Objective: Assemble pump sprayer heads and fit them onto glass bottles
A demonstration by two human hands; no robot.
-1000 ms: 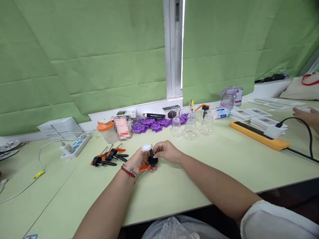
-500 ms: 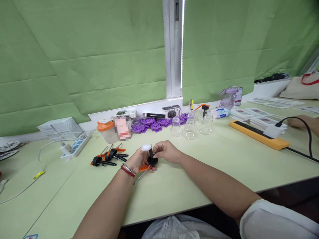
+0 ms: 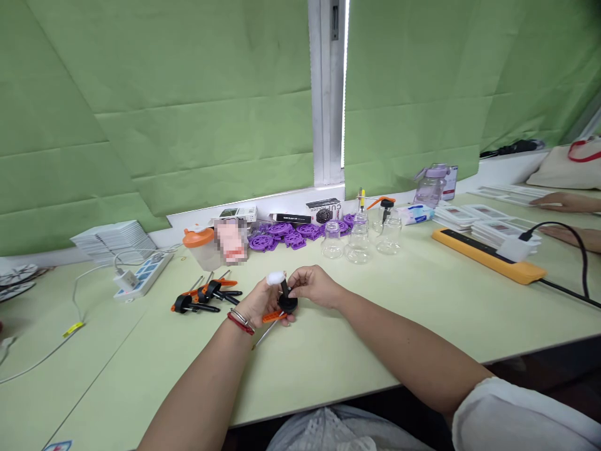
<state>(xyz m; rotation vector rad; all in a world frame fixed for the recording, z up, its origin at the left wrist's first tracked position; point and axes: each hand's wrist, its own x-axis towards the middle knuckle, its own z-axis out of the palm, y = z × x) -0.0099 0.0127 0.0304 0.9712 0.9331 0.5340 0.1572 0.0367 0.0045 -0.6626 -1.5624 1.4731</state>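
Observation:
My left hand is closed around a black-and-orange lid assembly, a round black cap with an upright black stem, an orange arm below and a thin metal rod pointing down and left. A white piece shows at the left thumb near the stem's top; whether it is a wrap or a separate part is unclear. My right hand pinches thumb and finger together against the cap beside the stem; anything between those fingertips is too small to name. Left of my hands lie several similar black-and-orange lid assemblies.
Clear glass jars stand ahead, with purple plastic parts behind them. An orange-lidded cup and a white power strip are left. To the right are a yellow power strip, white card stacks and another person's hands.
The other person's hand at the far right has come into view over the white sheets. My own hands and the lid assembly have barely moved.

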